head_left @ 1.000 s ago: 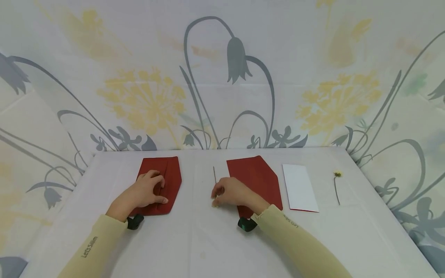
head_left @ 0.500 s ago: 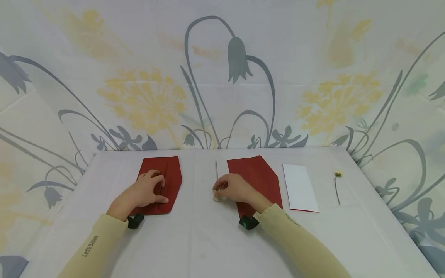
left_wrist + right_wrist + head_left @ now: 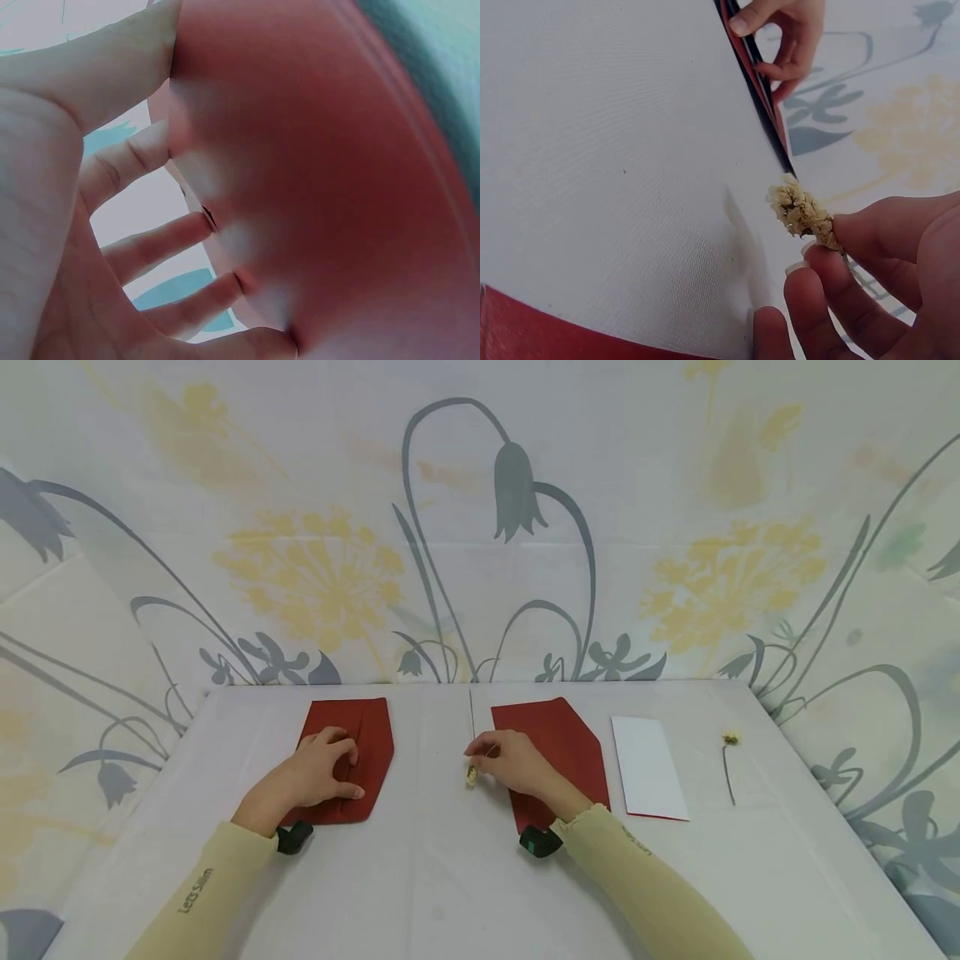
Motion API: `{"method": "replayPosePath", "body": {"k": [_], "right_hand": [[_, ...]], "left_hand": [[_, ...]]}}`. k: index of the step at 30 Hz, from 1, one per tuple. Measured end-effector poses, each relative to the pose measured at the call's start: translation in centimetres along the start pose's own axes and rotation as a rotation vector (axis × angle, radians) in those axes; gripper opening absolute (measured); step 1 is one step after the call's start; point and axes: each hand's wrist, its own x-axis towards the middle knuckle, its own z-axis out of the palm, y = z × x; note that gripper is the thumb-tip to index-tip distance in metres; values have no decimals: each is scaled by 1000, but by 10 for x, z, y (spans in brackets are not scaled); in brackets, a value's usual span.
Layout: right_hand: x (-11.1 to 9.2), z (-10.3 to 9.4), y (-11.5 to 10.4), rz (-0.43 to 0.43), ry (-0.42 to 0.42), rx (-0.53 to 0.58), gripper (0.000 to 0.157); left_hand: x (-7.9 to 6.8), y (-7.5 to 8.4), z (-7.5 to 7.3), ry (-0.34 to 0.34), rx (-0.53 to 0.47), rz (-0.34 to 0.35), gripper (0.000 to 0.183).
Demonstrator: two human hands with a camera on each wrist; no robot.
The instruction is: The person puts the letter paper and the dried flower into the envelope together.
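My left hand (image 3: pixel 311 772) rests on a red envelope (image 3: pixel 375 739) at the left of the table, its fingers spread. In the left wrist view the fingertips press against the envelope's red paper (image 3: pixel 322 180). My right hand (image 3: pixel 521 764) pinches a dried flower (image 3: pixel 799 206) between thumb and fingers, close under its pale yellow bloom. In the head view the bloom hangs toward me, and its thin stem (image 3: pixel 472 714) points toward the back of the table. Behind this hand lies a second red envelope (image 3: pixel 547 735), partly covered by the hand and wrist.
Right of the second envelope lies a white folded card (image 3: pixel 648 768) with a red lower edge. Farther right is another dried flower (image 3: pixel 729 740), its stem toward me. A white cloth (image 3: pixel 442 885) covers the table, with a flower-patterned curtain (image 3: pixel 465 568) behind it.
My right hand has moved slightly away from me and to the right with the dried flower, whose bloom now shows below the fingers. The left hand stays on its envelope.
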Motion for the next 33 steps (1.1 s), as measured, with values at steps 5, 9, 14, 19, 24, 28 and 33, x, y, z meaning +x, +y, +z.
{"method": "replayPosePath", "body": {"k": [5,9,14,19,24,28,33], "right_hand": [[0,-1,-1,6,5,45,13],[1,2,0,28,2,111,11],[0,5,0,39,17,142,12],[1,5,-2,30,42,201,15],[2,5,-4,25,49,255,17],[4,8,-6,36,29,266,19],[10,13,-9,47,2,273,25]], "left_hand": [[0,3,0,10,10,27,40],[-2,2,0,32,27,31,40],[-4,0,-1,44,41,30,40],[-5,0,-2,49,55,23,42],[-6,-1,-3,59,49,24,44],[-6,-1,-3,68,42,30,45],[-5,-1,-3,74,48,34,45]]}}
